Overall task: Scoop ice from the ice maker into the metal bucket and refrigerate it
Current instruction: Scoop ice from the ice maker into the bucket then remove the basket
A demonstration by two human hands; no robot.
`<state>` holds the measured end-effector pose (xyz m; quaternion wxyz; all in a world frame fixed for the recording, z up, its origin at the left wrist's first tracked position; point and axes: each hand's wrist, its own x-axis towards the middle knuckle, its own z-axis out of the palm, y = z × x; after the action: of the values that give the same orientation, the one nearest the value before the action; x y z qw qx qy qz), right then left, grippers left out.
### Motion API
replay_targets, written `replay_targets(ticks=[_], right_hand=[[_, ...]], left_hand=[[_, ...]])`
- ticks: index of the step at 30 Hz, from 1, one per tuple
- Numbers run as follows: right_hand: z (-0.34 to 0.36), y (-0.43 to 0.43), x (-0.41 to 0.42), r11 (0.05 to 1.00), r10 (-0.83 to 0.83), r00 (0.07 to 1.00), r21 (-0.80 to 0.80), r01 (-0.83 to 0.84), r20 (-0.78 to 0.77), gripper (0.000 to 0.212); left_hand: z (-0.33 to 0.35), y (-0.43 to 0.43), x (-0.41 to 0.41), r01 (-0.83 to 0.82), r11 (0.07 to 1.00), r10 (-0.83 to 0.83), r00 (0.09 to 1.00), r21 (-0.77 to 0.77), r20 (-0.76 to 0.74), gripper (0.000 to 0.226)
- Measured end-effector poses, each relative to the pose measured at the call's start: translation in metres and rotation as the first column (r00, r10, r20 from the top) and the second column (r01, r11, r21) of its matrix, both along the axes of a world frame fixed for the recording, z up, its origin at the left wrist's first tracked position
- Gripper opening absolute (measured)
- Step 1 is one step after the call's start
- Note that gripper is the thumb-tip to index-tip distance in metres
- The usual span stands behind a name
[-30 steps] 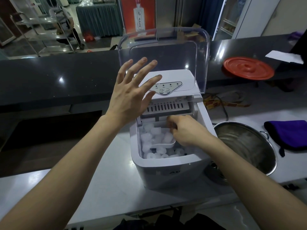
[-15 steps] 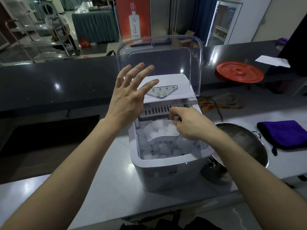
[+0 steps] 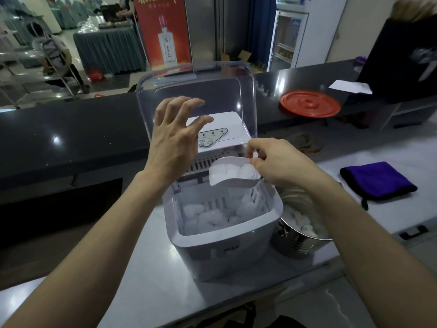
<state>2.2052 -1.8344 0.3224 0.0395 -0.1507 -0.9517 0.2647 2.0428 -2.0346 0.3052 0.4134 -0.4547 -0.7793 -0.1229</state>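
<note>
Moved: scoop (image 3: 233,178) lifted out of the bin since a second ago, now above the ice maker (image 3: 224,252), heaped with ice (image 3: 236,171).
Right grip (image 3: 279,162): clamped on the scoop's handle end, thumb and fingers pinching.
Left grip (image 3: 175,143): fingers apart, holding nothing, hovering before the raised clear lid (image 3: 196,88).
Writing: yellow characters on a red banner (image 3: 163,29) with a bottle picture, too blurred to read; dark letters on the ice maker's front and marks on the panel (image 3: 214,137), unreadable.
Counts: one scoop, one ice maker, one bucket (image 3: 295,245), one red disc (image 3: 309,103), one purple cloth (image 3: 378,179), one white paper (image 3: 351,87); two round panel buttons.
Bucket: on the counter (image 3: 142,280), just beside the ice maker's right side, ice inside.
In the way: right forearm across the bucket's rim; left grip over part of the panel.
Around: disc and paper on the dark ledge behind; cloth right of the bucket.
</note>
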Motion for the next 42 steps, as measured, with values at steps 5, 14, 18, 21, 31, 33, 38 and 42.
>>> replay_targets(ticks=[5,14,18,21,31,33,38,42], right_hand=[[0.002,0.030,0.018,0.996,-0.086,0.995,-0.015,0.085,-0.057,0.014],[-0.020,0.097,0.061,0.951,-0.310,0.950,-0.017,0.310,-0.040,0.014],[-0.048,0.114,0.078,0.920,-0.392,0.920,-0.009,0.392,-0.002,0.016],[-0.070,0.118,0.087,0.893,-0.451,0.892,0.009,0.451,0.031,0.015],[-0.100,0.100,0.094,0.834,-0.456,0.890,0.357,0.421,0.013,0.026],[-0.098,0.099,0.092,0.817,-0.429,0.903,0.425,0.389,0.000,0.028],[-0.090,0.098,0.086,0.780,-0.382,0.923,0.518,0.350,-0.049,0.017],[-0.080,0.094,0.084,0.791,-0.352,0.920,0.473,0.389,-0.169,0.010]], left_hand=[[-0.002,0.025,0.001,0.077,0.997,-0.078,0.997,-0.007,-0.020,0.035],[-0.013,0.083,0.011,0.197,0.978,-0.197,0.980,-0.062,0.012,0.033],[-0.017,0.103,0.015,0.213,0.977,-0.212,0.977,-0.029,0.023,0.033],[-0.021,0.115,0.018,0.226,0.974,-0.226,0.974,-0.031,0.015,0.033],[-0.024,0.131,0.021,0.134,0.989,-0.131,0.990,-0.068,0.055,0.034],[-0.024,0.131,0.021,0.123,0.990,-0.119,0.991,-0.075,0.063,0.033],[-0.022,0.127,0.021,0.142,0.987,-0.137,0.988,-0.072,0.072,0.031],[-0.021,0.122,0.018,0.180,0.981,-0.174,0.982,-0.073,0.075,0.031]])
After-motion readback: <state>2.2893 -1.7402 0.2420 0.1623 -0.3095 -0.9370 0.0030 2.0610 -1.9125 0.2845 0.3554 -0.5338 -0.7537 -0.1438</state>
